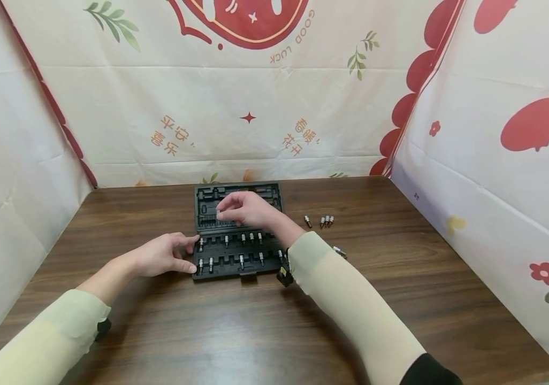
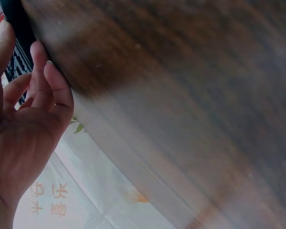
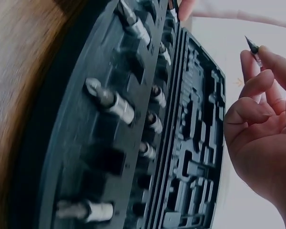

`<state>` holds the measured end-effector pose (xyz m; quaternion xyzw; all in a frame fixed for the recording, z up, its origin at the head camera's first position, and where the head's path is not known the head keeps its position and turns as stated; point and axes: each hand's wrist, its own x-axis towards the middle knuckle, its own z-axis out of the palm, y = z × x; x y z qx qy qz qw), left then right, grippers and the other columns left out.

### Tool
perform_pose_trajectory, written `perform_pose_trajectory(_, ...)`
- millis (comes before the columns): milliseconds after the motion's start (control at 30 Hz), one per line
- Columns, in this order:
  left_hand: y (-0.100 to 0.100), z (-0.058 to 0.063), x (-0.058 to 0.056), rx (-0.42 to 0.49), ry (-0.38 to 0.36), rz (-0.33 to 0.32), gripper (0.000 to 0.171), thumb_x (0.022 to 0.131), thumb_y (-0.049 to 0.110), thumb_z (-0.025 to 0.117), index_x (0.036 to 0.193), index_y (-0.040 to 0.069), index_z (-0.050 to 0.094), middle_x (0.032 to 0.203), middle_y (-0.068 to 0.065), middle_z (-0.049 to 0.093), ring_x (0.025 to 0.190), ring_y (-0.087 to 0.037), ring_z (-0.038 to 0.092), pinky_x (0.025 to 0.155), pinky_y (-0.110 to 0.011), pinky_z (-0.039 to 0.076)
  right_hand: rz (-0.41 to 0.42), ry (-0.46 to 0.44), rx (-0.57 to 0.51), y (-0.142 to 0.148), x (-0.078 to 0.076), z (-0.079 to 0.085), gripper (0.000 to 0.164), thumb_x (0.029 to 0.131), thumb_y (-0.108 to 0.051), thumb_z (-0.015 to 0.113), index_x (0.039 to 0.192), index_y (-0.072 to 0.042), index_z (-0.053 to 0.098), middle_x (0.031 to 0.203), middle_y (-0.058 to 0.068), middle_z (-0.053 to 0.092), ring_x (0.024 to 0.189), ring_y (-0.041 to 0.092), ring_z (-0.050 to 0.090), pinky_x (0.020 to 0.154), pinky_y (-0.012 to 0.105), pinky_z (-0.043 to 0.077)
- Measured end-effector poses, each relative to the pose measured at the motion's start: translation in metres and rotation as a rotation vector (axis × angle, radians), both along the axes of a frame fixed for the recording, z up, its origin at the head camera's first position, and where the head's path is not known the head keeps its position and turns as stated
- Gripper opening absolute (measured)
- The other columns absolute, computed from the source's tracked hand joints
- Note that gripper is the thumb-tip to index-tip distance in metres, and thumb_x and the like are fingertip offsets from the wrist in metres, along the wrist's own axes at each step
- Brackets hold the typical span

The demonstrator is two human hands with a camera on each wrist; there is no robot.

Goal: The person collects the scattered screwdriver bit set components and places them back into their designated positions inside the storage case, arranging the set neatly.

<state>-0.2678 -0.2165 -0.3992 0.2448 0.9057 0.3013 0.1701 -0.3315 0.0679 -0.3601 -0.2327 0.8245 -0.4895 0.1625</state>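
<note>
A black tool case [image 1: 250, 274] lies unfolded on the wooden table, its slotted lid toward the back wall. Several silver bit sockets [image 3: 119, 106] stand in two rows in its near half. Above the lid, my right hand [image 1: 250, 209] pinches one bit socket [image 3: 253, 46] between thumb and fingertips, its dark pointed tip sticking out. My left hand [image 1: 166, 254] rests at the left side of the case, thumb at the near corner and a finger near the hinge. In the left wrist view, the left fingers [image 2: 52, 86] are bent loosely beside the case edge.
To the right of the case lie several loose bit sockets [image 1: 327, 221] and a single one [image 1: 307, 221]. More small metal pieces [image 1: 339, 252] lie by the right sleeve. A printed cloth [image 1: 250, 139] hangs behind the table [image 1: 168, 331] and along its sides.
</note>
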Motion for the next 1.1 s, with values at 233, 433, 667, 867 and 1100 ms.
perform_pose_trajectory(233, -0.001, 0.000, -0.001, 0.007, -0.004, 0.004, 0.091, 0.095, 0.038, 0.089, 0.164, -0.003, 0.046, 0.127, -0.011, 0.067, 0.094, -0.015, 0.064, 0.085, -0.035, 0.052, 0.007, 0.012, 0.093, -0.015, -0.002, -0.005, 0.020, 0.104, -0.027, 0.078, 0.118, -0.013, 0.077, 0.118, 0.003, 0.079, 0.093, 0.017, 0.068, 0.084, 0.035, 0.059)
perform_pose_trajectory(433, -0.003, -0.001, -0.001, 0.005, 0.011, -0.006, 0.090, 0.095, 0.038, 0.088, 0.163, -0.004, 0.047, 0.127, -0.010, 0.068, 0.094, -0.015, 0.063, 0.083, -0.033, 0.052, 0.013, 0.016, 0.216, -0.027, -0.002, -0.011, 0.014, 0.103, -0.025, 0.079, 0.112, -0.014, 0.079, 0.114, 0.001, 0.079, 0.094, 0.015, 0.069, 0.087, 0.037, 0.060)
perform_pose_trajectory(667, -0.003, -0.002, -0.002, 0.010, 0.015, -0.009, 0.091, 0.095, 0.039, 0.088, 0.164, -0.003, 0.046, 0.128, -0.010, 0.068, 0.095, -0.015, 0.064, 0.085, -0.034, 0.053, 0.004, 0.021, 0.301, -0.041, 0.001, -0.014, 0.014, 0.102, -0.021, 0.080, 0.110, -0.010, 0.080, 0.111, 0.004, 0.078, 0.089, 0.015, 0.069, 0.077, 0.026, 0.056)
perform_pose_trajectory(867, -0.002, -0.002, -0.002, 0.014, 0.005, -0.009, 0.090, 0.095, 0.037, 0.088, 0.164, -0.003, 0.046, 0.127, -0.010, 0.066, 0.096, -0.015, 0.064, 0.086, -0.035, 0.052, -0.032, 0.080, 0.434, -0.052, 0.004, -0.014, 0.011, 0.101, -0.024, 0.081, 0.102, -0.014, 0.084, 0.108, -0.001, 0.078, 0.084, 0.012, 0.066, 0.079, 0.030, 0.054)
perform_pose_trajectory(1100, -0.003, -0.002, -0.002, 0.006, 0.008, -0.003, 0.090, 0.095, 0.037, 0.088, 0.164, -0.004, 0.046, 0.128, -0.010, 0.067, 0.095, -0.015, 0.063, 0.085, -0.034, 0.052, -0.048, 0.152, 0.585, -0.063, 0.009, -0.014, 0.017, 0.101, -0.029, 0.082, 0.087, -0.018, 0.082, 0.092, -0.007, 0.075, 0.081, 0.010, 0.063, 0.080, 0.029, 0.053)
